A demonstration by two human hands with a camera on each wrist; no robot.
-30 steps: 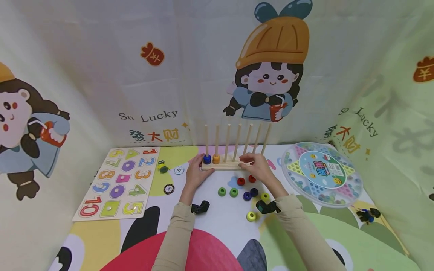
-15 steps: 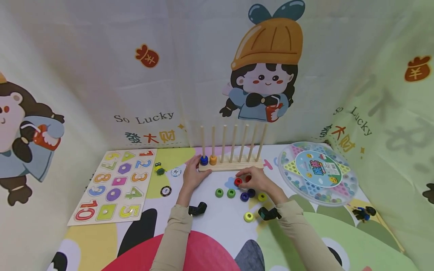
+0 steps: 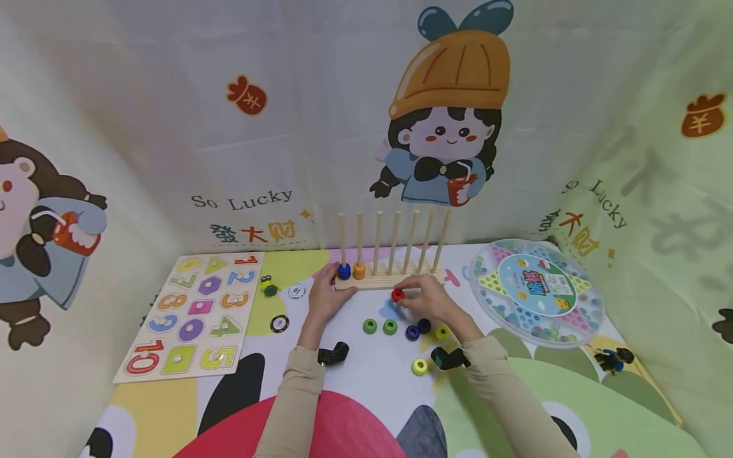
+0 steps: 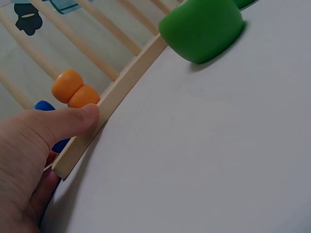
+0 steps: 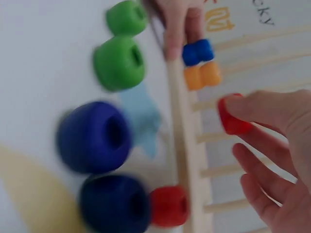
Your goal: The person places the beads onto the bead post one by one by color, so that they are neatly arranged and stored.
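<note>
A wooden rack [image 3: 372, 282] with several upright pegs stands at the back of the mat. A blue bead [image 3: 343, 271] and an orange bead [image 3: 359, 271] sit on its two leftmost pegs. My left hand [image 3: 325, 294] grips the rack's left end, thumb [image 4: 90, 115] pressed on the front edge of the base [image 4: 121, 90]. My right hand [image 3: 422, 299] pinches a red bead [image 3: 397, 295] just in front of the base; the right wrist view shows the red bead [image 5: 232, 119] between my fingertips [image 5: 252, 104], over the pegs. A second red bead [image 5: 168, 206] lies by the base.
Loose beads lie before the rack: two green [image 3: 369, 326] [image 3: 390, 326], two dark blue [image 3: 411, 333], a yellow-green [image 3: 442, 333] and a yellow [image 3: 419, 366]. A number puzzle board [image 3: 195, 312] lies left, a round marble game box [image 3: 535, 289] right. Fabric walls enclose the mat.
My right hand left the rack base, dropped to the mat, took a red bead and now holds it raised near the base. The left hand has stayed on the rack's left end.
</note>
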